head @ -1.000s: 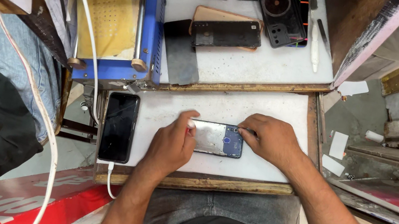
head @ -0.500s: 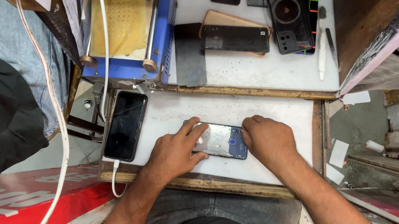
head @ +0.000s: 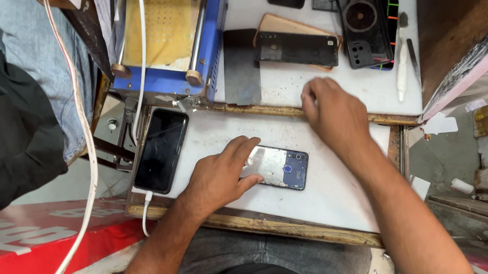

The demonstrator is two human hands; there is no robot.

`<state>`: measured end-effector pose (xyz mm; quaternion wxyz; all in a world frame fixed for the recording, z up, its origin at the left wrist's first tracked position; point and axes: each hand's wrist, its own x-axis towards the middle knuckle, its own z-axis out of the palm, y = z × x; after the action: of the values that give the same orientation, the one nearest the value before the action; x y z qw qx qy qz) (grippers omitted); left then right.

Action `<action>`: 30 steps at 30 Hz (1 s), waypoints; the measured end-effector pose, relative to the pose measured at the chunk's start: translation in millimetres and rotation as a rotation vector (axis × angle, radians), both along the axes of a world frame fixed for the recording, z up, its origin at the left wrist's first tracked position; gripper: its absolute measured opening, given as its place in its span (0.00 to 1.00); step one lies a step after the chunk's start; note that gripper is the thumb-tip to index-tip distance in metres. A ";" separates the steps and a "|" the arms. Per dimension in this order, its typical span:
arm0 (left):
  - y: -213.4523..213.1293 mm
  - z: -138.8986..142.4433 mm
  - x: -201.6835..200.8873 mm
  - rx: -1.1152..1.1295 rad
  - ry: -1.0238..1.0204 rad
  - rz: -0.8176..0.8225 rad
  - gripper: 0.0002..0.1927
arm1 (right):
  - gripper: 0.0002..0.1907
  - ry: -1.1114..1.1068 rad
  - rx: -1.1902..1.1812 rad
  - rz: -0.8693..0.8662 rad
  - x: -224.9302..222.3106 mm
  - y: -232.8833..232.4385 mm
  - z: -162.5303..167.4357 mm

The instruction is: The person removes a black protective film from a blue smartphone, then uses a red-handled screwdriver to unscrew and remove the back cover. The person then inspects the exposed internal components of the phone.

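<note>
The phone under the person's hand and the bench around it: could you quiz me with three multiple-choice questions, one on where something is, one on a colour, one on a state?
1. Where does the black phone with the dark screen lie?
A. To the left of the left hand
B. On the upper shelf
C. Under the right hand

2. What colour is the frame of the machine with the yellow pad?
A. Green
B. Blue
C. White

3. What is the left hand doing?
A. Hanging in the air
B. Gripping a pen
C. Pressing down on the blue-backed phone

Answers:
1. A: it lies at the bench's left edge with a white cable plugged in.
2. B: blue side rails run around the pad.
3. C: its fingers rest on the phone, while the right hand is up by the wooden ledge.
</note>
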<state>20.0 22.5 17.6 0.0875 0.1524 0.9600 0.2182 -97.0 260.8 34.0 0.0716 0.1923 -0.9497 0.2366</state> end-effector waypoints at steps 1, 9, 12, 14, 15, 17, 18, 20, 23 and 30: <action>0.4 4.4 -0.1 0.010 0.005 0.016 0.40 | 0.09 0.000 0.011 -0.004 -12.1 -3.4 -0.3; -7.7 25.9 15.2 0.528 0.137 0.089 0.21 | 0.09 0.025 -0.097 0.021 -38.2 0.9 -21.9; -7.8 23.7 22.5 0.747 -0.042 0.208 0.16 | 0.09 -0.109 -0.289 -0.023 -29.0 13.7 -27.8; -3.4 18.8 24.1 0.851 -0.002 0.187 0.13 | 0.11 -0.355 -0.419 -0.164 -9.2 26.4 -30.5; 2.8 14.6 24.6 0.906 0.129 0.108 0.11 | 0.14 -0.319 -0.473 -0.087 2.7 29.9 -32.9; 18.1 3.8 22.6 0.975 0.265 0.038 0.12 | 0.20 -0.248 -0.580 0.071 28.4 36.5 -38.5; 28.1 -3.1 19.0 0.992 0.269 0.046 0.14 | 0.20 -0.263 -0.560 0.064 41.3 37.9 -42.6; 44.3 -15.1 14.8 0.953 0.295 0.047 0.18 | 0.21 -0.286 -0.517 0.041 63.8 42.7 -49.7; 64.9 -28.4 10.3 0.830 0.352 0.033 0.21 | 0.19 -0.335 -0.515 0.018 82.9 45.2 -60.9; 87.7 -33.6 -6.8 0.787 0.409 0.008 0.17 | 0.16 -0.226 -0.522 -0.013 84.8 39.8 -69.6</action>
<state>13.2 110.2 -16.0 -0.1699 0.2104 0.8020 0.5325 -12.2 300.6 -35.6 0.0139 0.1338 -0.8597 0.4928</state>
